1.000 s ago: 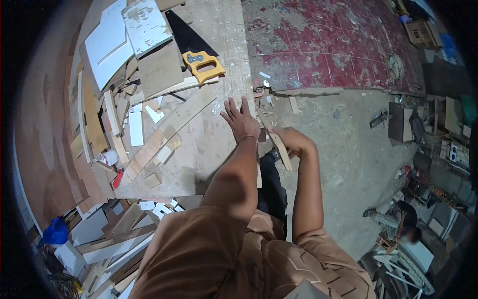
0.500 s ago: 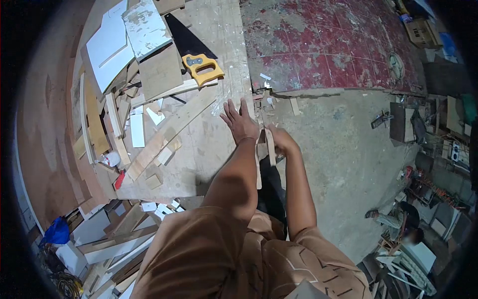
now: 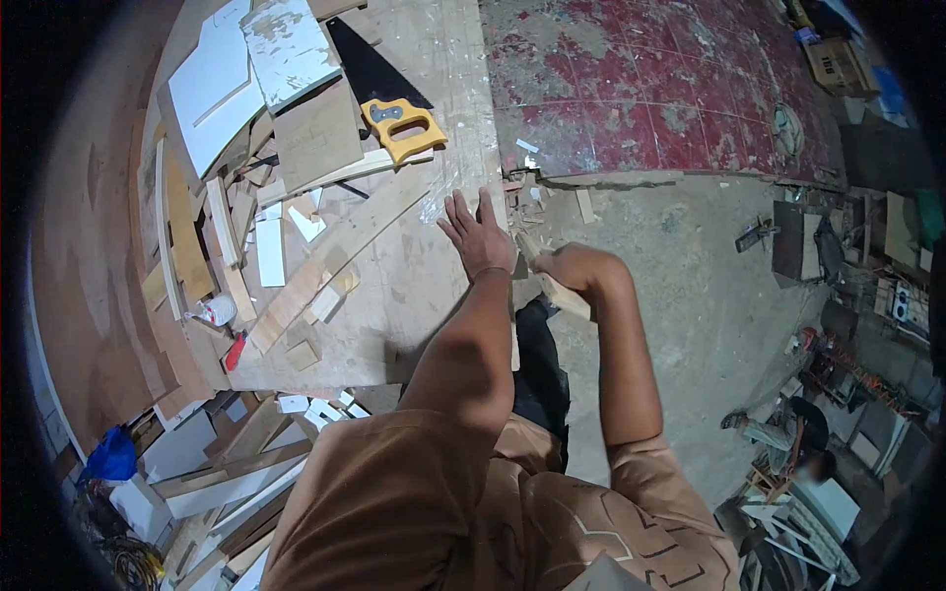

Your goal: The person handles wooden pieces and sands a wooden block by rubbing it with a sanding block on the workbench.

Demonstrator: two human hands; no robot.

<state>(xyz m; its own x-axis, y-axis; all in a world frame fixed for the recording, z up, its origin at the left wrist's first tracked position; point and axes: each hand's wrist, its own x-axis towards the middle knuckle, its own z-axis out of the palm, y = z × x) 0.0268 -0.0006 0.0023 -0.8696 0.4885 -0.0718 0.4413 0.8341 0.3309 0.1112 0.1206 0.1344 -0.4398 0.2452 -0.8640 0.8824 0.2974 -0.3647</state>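
My left hand (image 3: pixel 477 234) lies flat on the wooden worktable (image 3: pixel 389 295), fingers spread, close to the table's right edge. Just beyond that edge, my right hand (image 3: pixel 579 268) is closed around a piece of wood (image 3: pixel 566 296), which points down and to the right and is tilted away from the edge. What lies under my left palm is hidden. A handsaw with a yellow handle (image 3: pixel 406 132) rests on the table above my left hand. A long wood strip (image 3: pixel 370 225) lies to the left of that hand.
Boards and offcuts (image 3: pixel 317 138) cover the table's upper left. White and brown scraps (image 3: pixel 236 473) are piled below it. Red tiled floor (image 3: pixel 641 89) spans the upper right. A seated person (image 3: pixel 803 428) is at the lower right.
My right hand moved left and inward, then back out to the right. The wood in it swung from near vertical to a slant. My left hand has stayed in place.
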